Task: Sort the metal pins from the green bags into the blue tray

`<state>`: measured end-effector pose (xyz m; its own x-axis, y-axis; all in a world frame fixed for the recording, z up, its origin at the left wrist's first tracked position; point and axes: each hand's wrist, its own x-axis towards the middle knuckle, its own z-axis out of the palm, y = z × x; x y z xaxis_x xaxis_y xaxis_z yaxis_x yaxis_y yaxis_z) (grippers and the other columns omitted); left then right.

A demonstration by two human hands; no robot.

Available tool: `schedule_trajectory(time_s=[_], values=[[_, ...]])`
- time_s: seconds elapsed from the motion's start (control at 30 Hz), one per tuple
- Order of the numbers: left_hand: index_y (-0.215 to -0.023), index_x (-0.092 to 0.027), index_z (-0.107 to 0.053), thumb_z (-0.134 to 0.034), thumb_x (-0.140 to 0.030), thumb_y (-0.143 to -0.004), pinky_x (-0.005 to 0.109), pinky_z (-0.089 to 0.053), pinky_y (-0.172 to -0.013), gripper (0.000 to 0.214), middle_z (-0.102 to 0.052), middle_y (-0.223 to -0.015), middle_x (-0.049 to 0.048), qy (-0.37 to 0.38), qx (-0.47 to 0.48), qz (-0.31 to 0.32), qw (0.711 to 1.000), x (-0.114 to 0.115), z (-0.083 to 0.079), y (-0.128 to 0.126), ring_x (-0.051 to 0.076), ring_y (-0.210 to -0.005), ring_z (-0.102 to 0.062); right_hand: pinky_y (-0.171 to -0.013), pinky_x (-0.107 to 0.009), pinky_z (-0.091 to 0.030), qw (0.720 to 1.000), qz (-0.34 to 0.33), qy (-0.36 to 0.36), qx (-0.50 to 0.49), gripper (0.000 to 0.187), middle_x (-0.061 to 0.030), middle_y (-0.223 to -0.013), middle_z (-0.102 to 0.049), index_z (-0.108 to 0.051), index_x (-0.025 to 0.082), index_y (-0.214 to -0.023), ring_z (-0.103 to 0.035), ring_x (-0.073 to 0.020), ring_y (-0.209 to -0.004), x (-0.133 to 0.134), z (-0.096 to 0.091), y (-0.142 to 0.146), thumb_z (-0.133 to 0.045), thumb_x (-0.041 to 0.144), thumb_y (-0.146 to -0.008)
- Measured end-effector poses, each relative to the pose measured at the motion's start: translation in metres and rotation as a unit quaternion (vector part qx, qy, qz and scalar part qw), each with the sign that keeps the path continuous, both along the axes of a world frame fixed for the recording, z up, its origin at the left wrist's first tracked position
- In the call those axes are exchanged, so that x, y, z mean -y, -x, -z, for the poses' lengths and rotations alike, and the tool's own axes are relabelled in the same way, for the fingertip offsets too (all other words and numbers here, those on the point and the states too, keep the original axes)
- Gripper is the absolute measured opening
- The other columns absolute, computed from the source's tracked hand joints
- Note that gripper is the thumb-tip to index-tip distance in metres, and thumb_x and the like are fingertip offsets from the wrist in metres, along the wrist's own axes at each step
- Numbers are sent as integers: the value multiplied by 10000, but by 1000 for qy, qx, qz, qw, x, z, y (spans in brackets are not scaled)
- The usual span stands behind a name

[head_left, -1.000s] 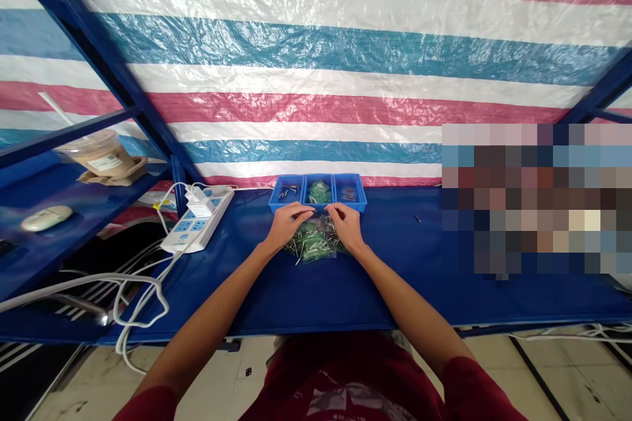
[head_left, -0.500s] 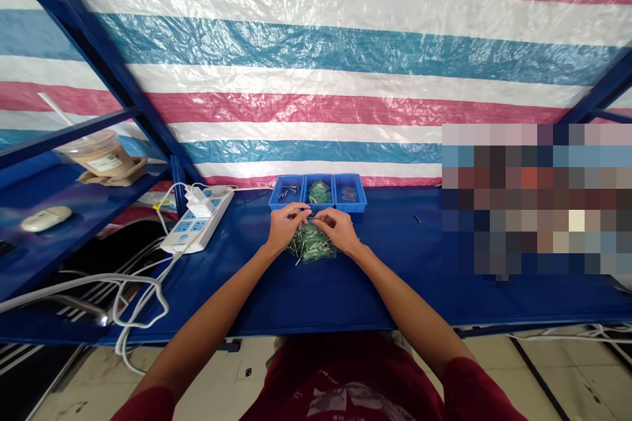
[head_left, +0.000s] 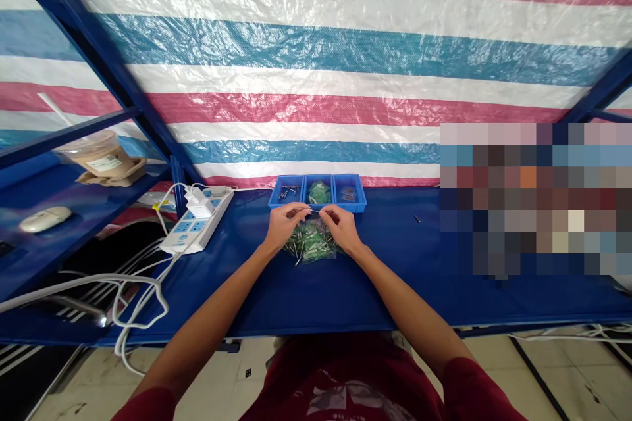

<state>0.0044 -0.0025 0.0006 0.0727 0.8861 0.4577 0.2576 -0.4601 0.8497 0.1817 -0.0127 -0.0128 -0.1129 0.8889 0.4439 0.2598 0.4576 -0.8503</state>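
My left hand (head_left: 286,223) and my right hand (head_left: 340,227) face each other just in front of the blue bins, fingertips pinched. Between them stretches a thin, pale rod-like piece (head_left: 315,212); its exact kind is too small to make out. Both hands seem to grip it, one at each end. Below them on the blue table lies a pile (head_left: 313,243) of green and clear plastic with many slim metal pieces. Behind the hands, the left bin (head_left: 271,202) holds a few slim metal pieces, the middle bin (head_left: 319,177) green plastic bits, and the right bin (head_left: 363,202) small clear-looking pieces.
A white power strip (head_left: 197,220) with plugs and loose cables (head_left: 141,316) sits to the left. On the left shelf are a drink cup (head_left: 103,158) and a mouse (head_left: 45,218). One small dark piece (head_left: 417,218) lies on the table (head_left: 395,276). The far right is pixelated.
My right hand has moved slightly to the right, widening the space between the fingertips, so more of the thin piece shows. The left hand has hardly moved.
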Motion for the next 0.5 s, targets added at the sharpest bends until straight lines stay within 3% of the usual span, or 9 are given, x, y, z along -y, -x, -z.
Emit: schedule_trajectory(time_s=[0.23,0.5], values=[[-781,-136,-719,-716,-380,-758,232,-473,-492,245,-671,-650,26,18,26,-1,999,1,-2,-1,124,-523,-576,-583,-249,-397,1000,3,-27,3,303,-19,-703,-618,-644,175,-777,-488,-125,-569,2,-1,1,-499,416,-890],[-815,-134,-731,-762,-379,-704,252,-483,-486,270,-717,-776,61,39,81,19,996,-3,-2,-3,121,-528,-566,-580,-250,-393,1000,1,-17,-25,317,-12,-680,-606,-661,176,-802,-495,-133,-577,1,6,5,-506,437,-893]])
